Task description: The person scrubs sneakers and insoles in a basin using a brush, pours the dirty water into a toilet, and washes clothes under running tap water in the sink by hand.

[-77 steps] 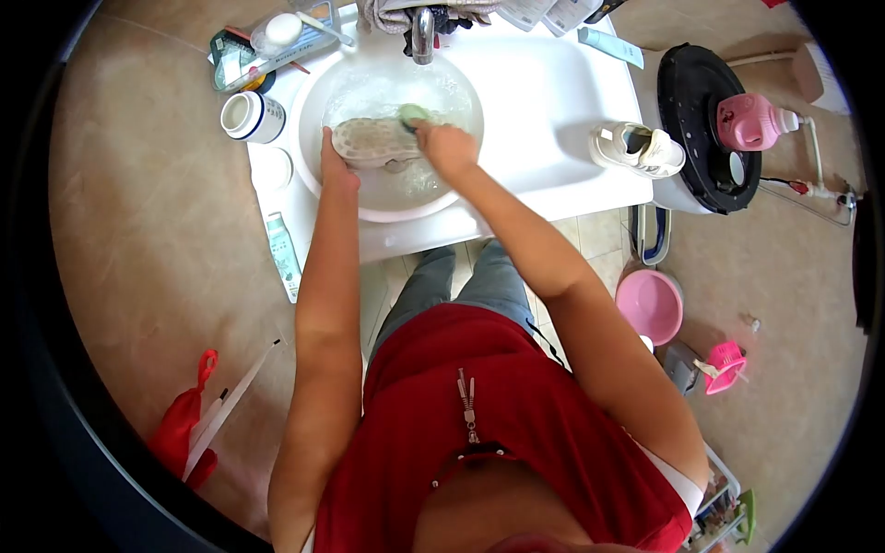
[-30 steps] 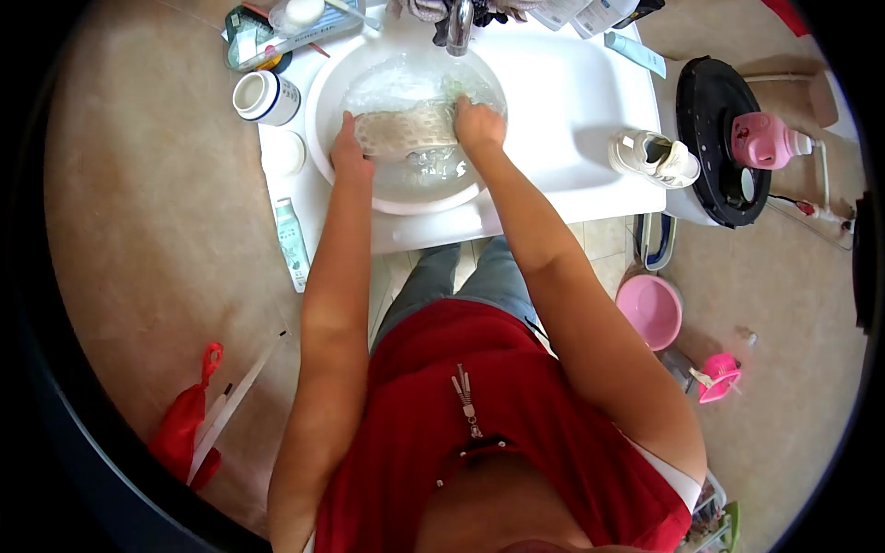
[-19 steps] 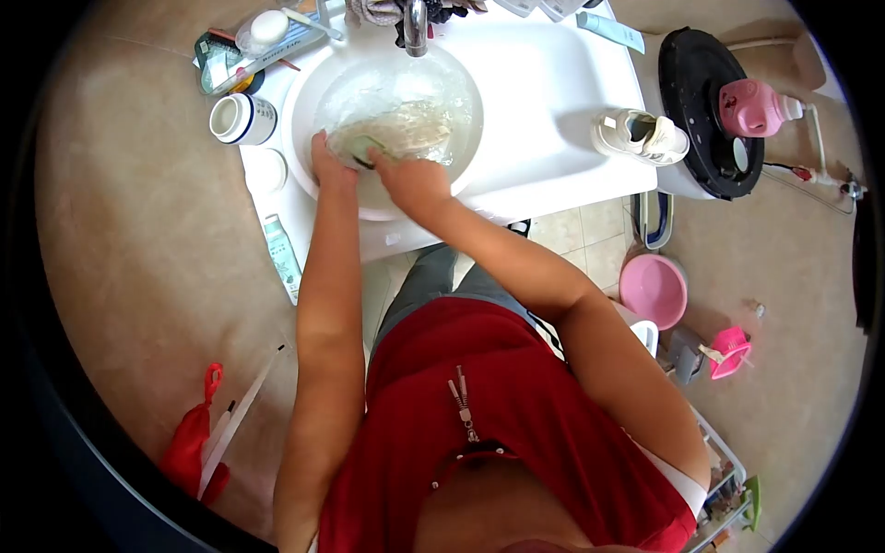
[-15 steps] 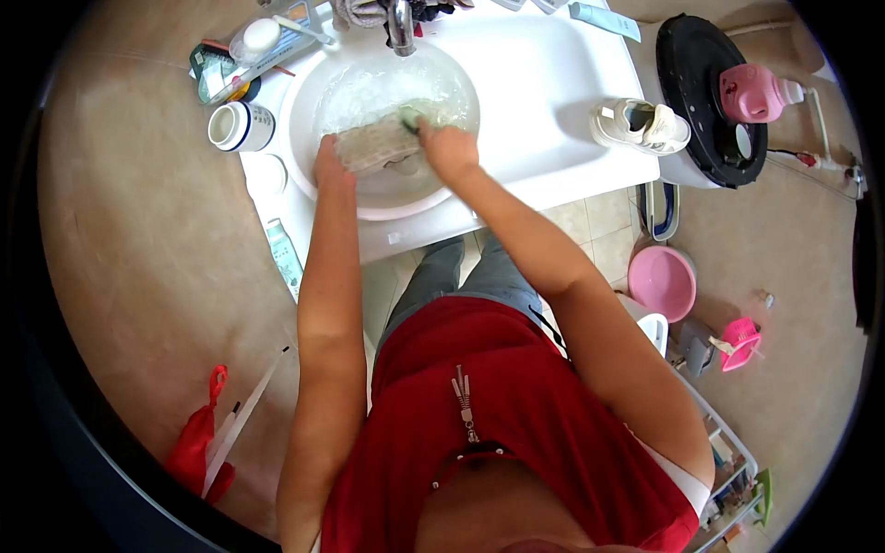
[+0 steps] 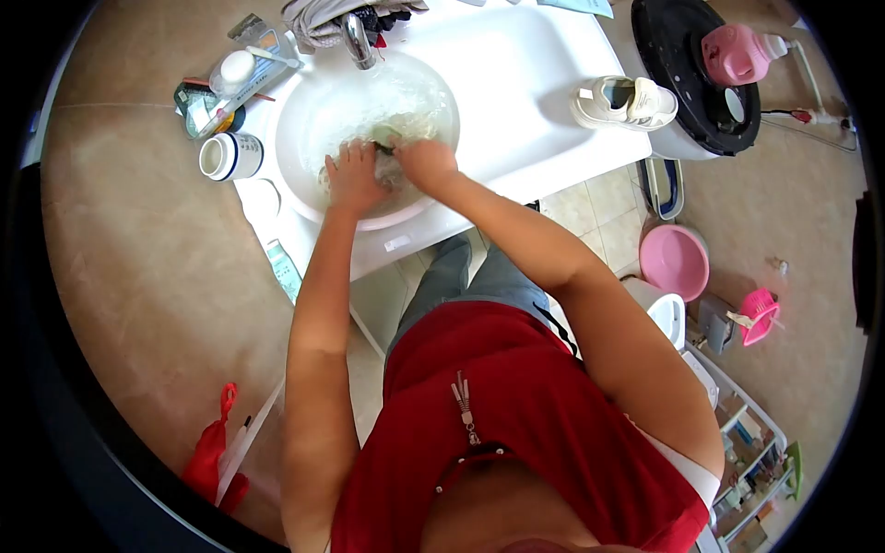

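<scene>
A round white basin [image 5: 288, 120] holds moving, cloudy water under the chrome faucet [image 5: 358, 41]. My left hand [image 5: 358, 175] lies in the basin with its fingers spread flat. Something pale, seemingly a shoe, is mostly hidden under this hand and the water. Close beside it, my right hand [image 5: 426, 164] is closed around a small green brush [image 5: 385, 136], which is partly covered by fingers and water. A white shoe [image 5: 623, 103] stands on the counter to the right.
On the white counter [image 5: 516, 92], crumpled grey cloth [image 5: 318, 20] lies behind the basin. A white jar [image 5: 230, 157] and a tube [image 5: 284, 269] are at its left. A pink bottle [image 5: 737, 55] rests on a black lid [image 5: 687, 83]. A pink basin [image 5: 675, 261] sits lower right.
The patterned sole that showed above the water has dropped out of sight. My left hand has moved from its edge to lie spread in the basin. The view has shifted slightly.
</scene>
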Available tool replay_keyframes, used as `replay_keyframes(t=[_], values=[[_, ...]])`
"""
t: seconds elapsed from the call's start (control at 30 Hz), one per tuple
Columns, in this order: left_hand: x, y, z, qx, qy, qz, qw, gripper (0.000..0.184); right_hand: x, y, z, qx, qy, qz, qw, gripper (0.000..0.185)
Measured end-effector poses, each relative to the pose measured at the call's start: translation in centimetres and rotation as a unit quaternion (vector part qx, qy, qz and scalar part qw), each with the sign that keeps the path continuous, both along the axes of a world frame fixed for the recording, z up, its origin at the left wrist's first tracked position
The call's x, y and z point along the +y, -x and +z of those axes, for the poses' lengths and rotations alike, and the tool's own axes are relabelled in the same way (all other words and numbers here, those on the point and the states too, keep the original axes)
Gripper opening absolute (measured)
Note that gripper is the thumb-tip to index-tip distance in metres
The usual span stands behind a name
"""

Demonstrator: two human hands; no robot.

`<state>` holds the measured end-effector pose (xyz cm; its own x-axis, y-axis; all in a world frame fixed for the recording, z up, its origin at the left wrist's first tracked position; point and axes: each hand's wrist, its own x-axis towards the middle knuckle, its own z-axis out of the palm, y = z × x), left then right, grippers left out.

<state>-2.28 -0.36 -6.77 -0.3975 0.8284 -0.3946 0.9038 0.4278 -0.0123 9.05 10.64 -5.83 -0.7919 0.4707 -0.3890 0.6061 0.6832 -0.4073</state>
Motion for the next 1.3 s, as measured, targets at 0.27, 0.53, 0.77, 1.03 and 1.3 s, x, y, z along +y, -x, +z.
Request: replay_keyframes(t=[0.27, 0.53, 0.77, 1.03, 1.3], values=[[1.6, 2.3, 0.6, -0.204, -0.082, 0.163, 0.962, 0.073, 5.4, 0.4, 0.2, 0.117, -0.047, -0.135, 0.983, 0.041], [2.4, 0.2, 1.8, 0.074, -0.146, 0.121, 0.979, 0.072, 4.1, 1.8, -3.3, 0.250, 0.058, -0.328, 0.909, 0.060], [3.2, 1.1, -2.2, 0.052, -0.069, 0.123, 0.989, 0.077, 3.0, 4.5, -7.9, 0.232, 0.222, -0.412, 0.853, 0.055], [3.7, 0.5, -4.7, 0.092, 0.102, 0.106, 0.985, 0.076, 3.9, 6.4, -16.3, 0.060, 0.116, -0.097, 0.987, 0.042], [4.7, 1.8, -1.8, -0.046, 0.091, 0.152, 0.983, 0.072, 4.4, 4.5, -7.1, 0.067, 0.088, -0.107, 0.988, 0.037]])
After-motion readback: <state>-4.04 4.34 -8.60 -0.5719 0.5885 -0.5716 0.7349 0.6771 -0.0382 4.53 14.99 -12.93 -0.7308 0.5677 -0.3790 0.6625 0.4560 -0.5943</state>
